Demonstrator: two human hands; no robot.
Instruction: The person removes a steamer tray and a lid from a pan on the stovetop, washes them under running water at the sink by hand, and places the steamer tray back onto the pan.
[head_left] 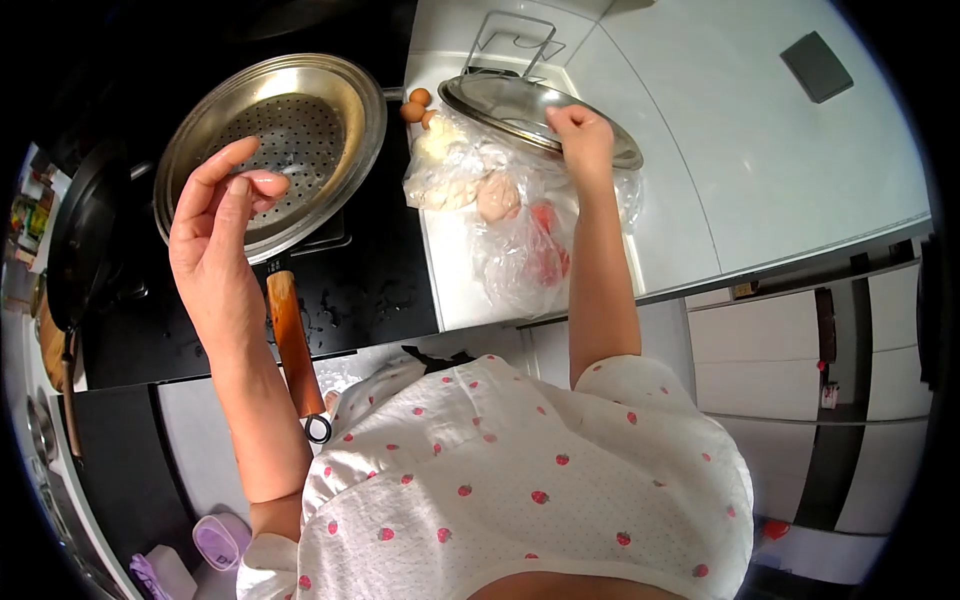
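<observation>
My left hand [215, 215] is raised over the near left part of a steamer pan, fingers loosely curled and apart, with nothing visible in them. The pan's metal steamer tray [290, 140] is round, wide-rimmed and full of small holes. A wooden handle [290, 335] points from the pan towards my body. At the right, my right hand [583, 135] is closed at the upper face of a metal-rimmed lid [500, 105]; the knob, if any, is hidden by my fingers. The lid is tilted beside a wire rack [515, 45], above several plastic bags.
Eggs [415, 105] lie on the white counter behind the bags. One clear bag [520, 260] holds something red; a pale round lump [498, 197] shows beside it. A dark wok [85, 235] stands at the left on the black hob. Purple containers [221, 541] are low at left.
</observation>
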